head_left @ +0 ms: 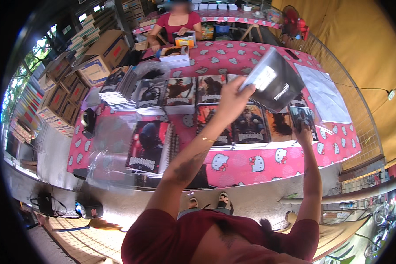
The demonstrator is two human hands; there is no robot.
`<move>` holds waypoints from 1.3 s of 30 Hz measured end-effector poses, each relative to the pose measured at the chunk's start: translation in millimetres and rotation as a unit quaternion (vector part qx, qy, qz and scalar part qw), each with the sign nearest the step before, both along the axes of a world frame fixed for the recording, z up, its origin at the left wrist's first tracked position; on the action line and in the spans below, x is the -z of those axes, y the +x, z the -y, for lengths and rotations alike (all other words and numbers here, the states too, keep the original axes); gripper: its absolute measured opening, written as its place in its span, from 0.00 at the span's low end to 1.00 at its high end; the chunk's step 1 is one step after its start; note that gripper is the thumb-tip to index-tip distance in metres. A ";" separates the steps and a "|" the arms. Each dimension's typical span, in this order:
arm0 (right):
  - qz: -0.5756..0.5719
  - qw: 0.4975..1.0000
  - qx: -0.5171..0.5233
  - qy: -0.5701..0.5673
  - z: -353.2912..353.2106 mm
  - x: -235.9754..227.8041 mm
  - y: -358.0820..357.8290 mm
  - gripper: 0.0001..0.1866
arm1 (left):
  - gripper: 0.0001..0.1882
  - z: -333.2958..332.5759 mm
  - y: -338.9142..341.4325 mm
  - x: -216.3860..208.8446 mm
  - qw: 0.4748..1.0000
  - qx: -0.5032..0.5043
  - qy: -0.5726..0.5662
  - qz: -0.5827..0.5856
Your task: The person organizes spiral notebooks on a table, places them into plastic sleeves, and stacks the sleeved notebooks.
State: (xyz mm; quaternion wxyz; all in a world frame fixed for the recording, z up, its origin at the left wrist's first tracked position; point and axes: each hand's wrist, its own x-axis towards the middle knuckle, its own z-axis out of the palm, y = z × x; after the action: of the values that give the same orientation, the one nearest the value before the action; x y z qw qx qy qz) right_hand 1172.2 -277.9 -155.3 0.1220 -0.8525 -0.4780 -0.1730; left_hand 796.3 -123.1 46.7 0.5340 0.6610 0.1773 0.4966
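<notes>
Spiral notebook point(282, 77), dark-covered, is raised and tilted above the table in the left hand point(235, 97). Clock positions are read from this hand, with 12 o'clock pointing away from the wearer. Left-hand fingers are closed on the notebook's left edge; the notebook extends from them toward 2 to 3 o'clock. The right hand point(304, 133), at 4 o'clock, rests its fingers on the end notebook point(302, 115) of the near row; whether they grip it cannot be told.

Near-row notebooks point(250, 124) stand between 4 and 7 o'clock. Beyond them, at 5 to 6 o'clock, a bare strip of pink tablecloth point(268, 165) runs to the table's near edge. Open tablecloth also lies at 12 o'clock. White sheets point(325, 97) cover the surface at 3 o'clock. At 8 o'clock, a red-and-black notebook point(148, 145) lies near clear plastic point(108, 152). A co-worker point(177, 21) is at 11 o'clock, across the table.
</notes>
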 end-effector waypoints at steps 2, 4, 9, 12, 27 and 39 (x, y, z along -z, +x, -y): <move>-0.067 0.996 0.023 -0.054 -4.5 -12.3 3.5 0.26 | 0.13 1.0 -50.6 -13.6 0.981 0.103 -0.141 0.083; -0.022 0.996 0.002 -0.082 -20.7 -13.2 -16.9 0.23 | 0.15 5.7 -112.6 1.7 0.975 0.116 -0.190 0.005; -0.027 0.997 0.052 -0.050 -29.4 -37.5 -7.5 0.17 | 0.13 45.4 -293.2 -7.4 0.984 -0.106 -0.140 -0.028; -0.186 0.964 0.078 0.173 -4.3 -76.0 25.4 0.20 | 0.10 52.5 -400.8 -18.2 0.970 -0.238 -0.051 -0.001; -0.395 0.656 -0.600 0.231 -96.8 -187.8 -452.6 0.11 | 0.27 30.9 -423.8 -36.1 0.772 -0.469 0.406 -0.138; -0.150 0.989 0.003 -0.010 -112.3 -18.3 -311.7 0.21 | 0.43 93.7 -231.4 92.7 0.877 -0.132 0.350 -0.302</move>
State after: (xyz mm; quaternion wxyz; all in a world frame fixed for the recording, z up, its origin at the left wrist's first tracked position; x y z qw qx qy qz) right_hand 860.5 -165.6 -137.0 0.1829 -0.8716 -0.4531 -0.0387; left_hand 564.9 -216.9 -46.0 0.1176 0.8930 0.2303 0.3682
